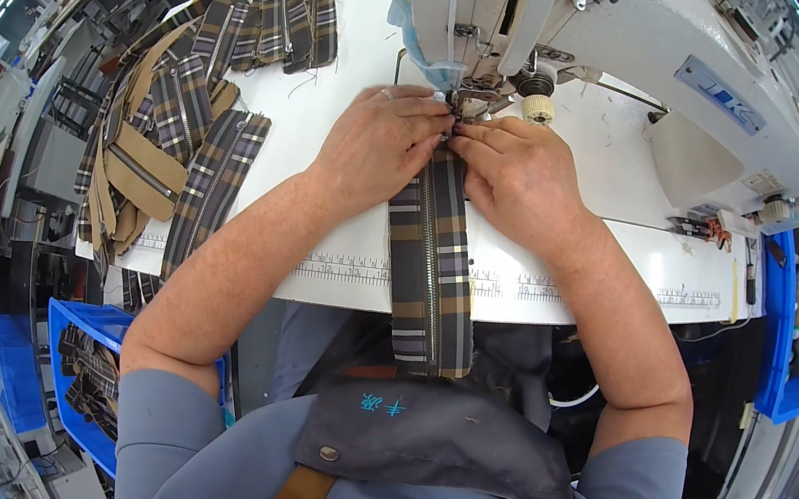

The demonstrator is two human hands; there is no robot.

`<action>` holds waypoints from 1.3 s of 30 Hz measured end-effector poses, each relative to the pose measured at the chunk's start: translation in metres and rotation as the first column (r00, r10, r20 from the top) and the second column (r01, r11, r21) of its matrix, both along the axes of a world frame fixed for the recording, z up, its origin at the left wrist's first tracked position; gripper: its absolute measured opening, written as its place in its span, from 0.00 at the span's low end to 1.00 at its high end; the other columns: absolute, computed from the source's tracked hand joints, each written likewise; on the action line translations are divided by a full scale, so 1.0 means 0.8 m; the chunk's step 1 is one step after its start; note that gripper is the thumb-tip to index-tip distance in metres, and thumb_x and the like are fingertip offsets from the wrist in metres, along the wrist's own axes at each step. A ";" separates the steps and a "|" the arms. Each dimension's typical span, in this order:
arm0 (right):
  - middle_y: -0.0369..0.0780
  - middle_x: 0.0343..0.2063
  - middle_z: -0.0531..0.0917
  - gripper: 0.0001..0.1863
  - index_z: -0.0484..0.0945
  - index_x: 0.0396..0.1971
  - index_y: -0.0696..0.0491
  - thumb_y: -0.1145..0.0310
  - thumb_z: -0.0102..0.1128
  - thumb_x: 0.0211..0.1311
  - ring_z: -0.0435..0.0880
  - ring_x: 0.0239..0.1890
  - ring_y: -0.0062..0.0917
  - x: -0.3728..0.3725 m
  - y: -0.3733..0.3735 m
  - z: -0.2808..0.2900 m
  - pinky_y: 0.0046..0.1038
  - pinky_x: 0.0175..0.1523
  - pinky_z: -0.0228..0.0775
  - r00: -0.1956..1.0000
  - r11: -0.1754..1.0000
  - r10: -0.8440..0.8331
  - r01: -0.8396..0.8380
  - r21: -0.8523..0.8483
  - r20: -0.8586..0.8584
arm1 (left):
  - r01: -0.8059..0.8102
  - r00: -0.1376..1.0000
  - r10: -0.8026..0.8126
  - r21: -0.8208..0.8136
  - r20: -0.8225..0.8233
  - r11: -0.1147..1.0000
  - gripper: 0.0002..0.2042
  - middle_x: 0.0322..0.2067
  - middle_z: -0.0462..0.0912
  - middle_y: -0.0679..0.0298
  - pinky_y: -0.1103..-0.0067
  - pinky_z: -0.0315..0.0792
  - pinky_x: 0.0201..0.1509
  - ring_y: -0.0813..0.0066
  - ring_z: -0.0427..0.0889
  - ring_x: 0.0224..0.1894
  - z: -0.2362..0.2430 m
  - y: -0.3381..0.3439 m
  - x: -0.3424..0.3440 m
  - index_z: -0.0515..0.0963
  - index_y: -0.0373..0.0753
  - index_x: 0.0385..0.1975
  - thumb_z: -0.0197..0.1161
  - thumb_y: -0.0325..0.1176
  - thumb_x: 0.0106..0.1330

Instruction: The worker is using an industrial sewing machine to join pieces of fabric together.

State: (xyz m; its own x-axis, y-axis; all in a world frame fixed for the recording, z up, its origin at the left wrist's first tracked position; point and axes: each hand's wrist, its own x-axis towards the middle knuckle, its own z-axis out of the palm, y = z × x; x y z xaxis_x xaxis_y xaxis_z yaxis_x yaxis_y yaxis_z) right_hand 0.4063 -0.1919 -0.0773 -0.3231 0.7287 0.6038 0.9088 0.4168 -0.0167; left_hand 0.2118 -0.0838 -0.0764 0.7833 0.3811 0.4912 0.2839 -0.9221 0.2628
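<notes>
A plaid fabric strip with a metal zipper (pixel 427 284) runs from the sewing machine's presser foot (pixel 470 99) over the table's front edge toward my lap. My left hand (pixel 384 136) grips the strip's far end just left of the foot, fingers bent and pressed together. My right hand (pixel 516 169) pinches the same end from the right, fingertips close by the needle area, which is partly hidden by fingers. A light blue scrap (pixel 408 34) hangs at the machine head.
A pile of plaid and tan zipper pieces (pixel 169 118) covers the table's left side. The white sewing table (pixel 315 279) carries a ruler along its front. Small tools (pixel 700 231) lie by the machine base. Blue bins stand at lower left (pixel 78 389) and right (pixel 789 392).
</notes>
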 end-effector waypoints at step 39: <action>0.38 0.36 0.87 0.18 0.88 0.37 0.57 0.58 0.71 0.53 0.84 0.43 0.32 -0.001 -0.008 0.008 0.35 0.44 0.76 0.998 0.999 -0.022 0.020 -0.049 -0.053 | -0.034 0.999 0.033 -0.110 -0.007 0.993 0.17 0.57 0.84 0.51 0.69 0.77 0.66 0.55 0.83 0.62 -0.004 -0.016 -0.001 0.84 0.32 0.53 0.67 0.31 0.66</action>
State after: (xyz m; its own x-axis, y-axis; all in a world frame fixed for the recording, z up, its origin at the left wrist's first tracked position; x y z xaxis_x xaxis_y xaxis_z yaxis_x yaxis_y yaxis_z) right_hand 0.4051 -0.1979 -0.0710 -0.2754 0.7638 0.5838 0.9147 0.3951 -0.0854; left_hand 0.2109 -0.0968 -0.0795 0.7717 0.4584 0.4408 0.3156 -0.8778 0.3602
